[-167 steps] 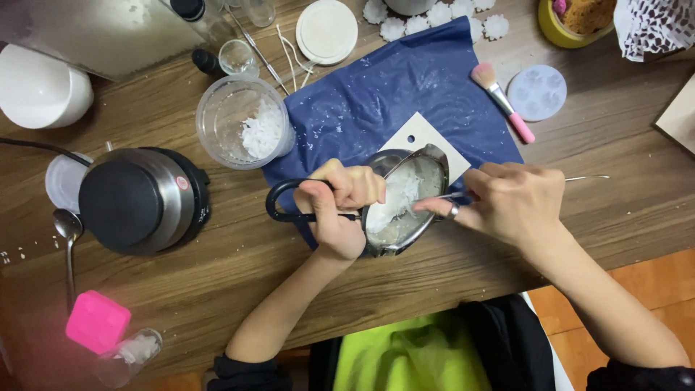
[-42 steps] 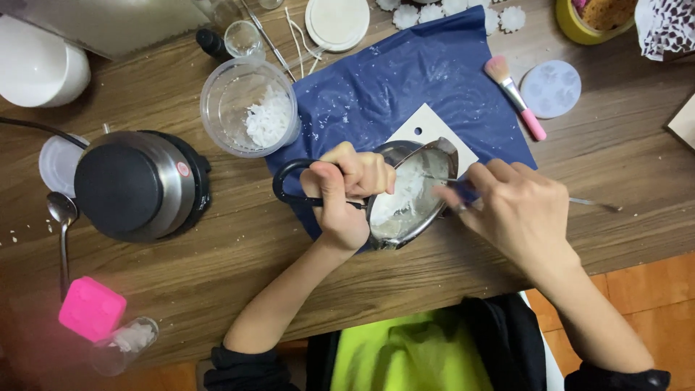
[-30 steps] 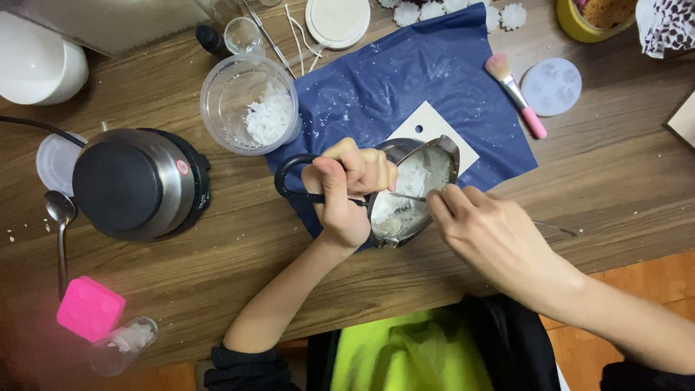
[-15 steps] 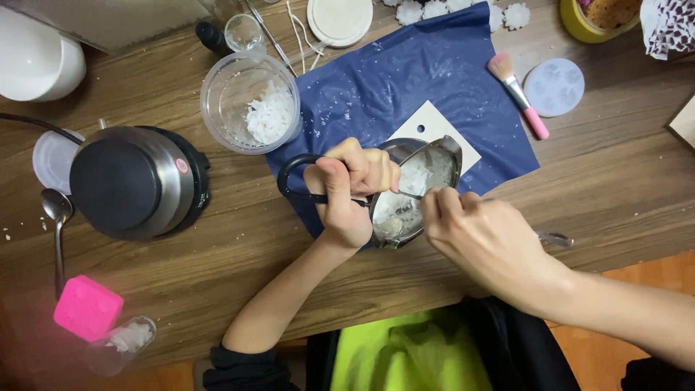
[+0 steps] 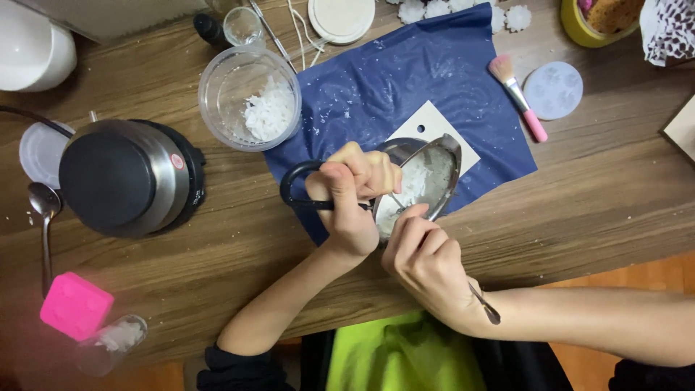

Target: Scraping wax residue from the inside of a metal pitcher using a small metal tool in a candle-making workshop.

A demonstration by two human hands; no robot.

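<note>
Nearest the camera, the right hand (image 5: 427, 264) was curled around a thin metal tool (image 5: 483, 304), its tail end sticking out past the wrist and its tip angled down into the small metal pitcher (image 5: 423, 177), likely so it could scrape the white flaky material (image 5: 414, 185) off the inner wall; the tip itself was mostly hidden behind the fingers, so contact could not be confirmed. The left hand (image 5: 351, 199) was clenched on the pitcher's black loop handle (image 5: 297, 192), tilting the vessel on its side with the mouth turned toward the right hand, which kept the inside reachable. The pitcher sat over a white card (image 5: 427, 123) on a dark blue sheet (image 5: 405, 80), seemingly laid down to catch spilled flakes, since white specks dotted it. Further left stood a black and steel heater (image 5: 127, 177) with a spoon (image 5: 45, 210) and a pink block (image 5: 75, 305) beside it. Beyond, a clear plastic tub (image 5: 250, 98) held more white flakes, and a pink-handled brush (image 5: 515, 95) lay at the sheet's far edge near a round pale blue mould (image 5: 552, 90).
</note>
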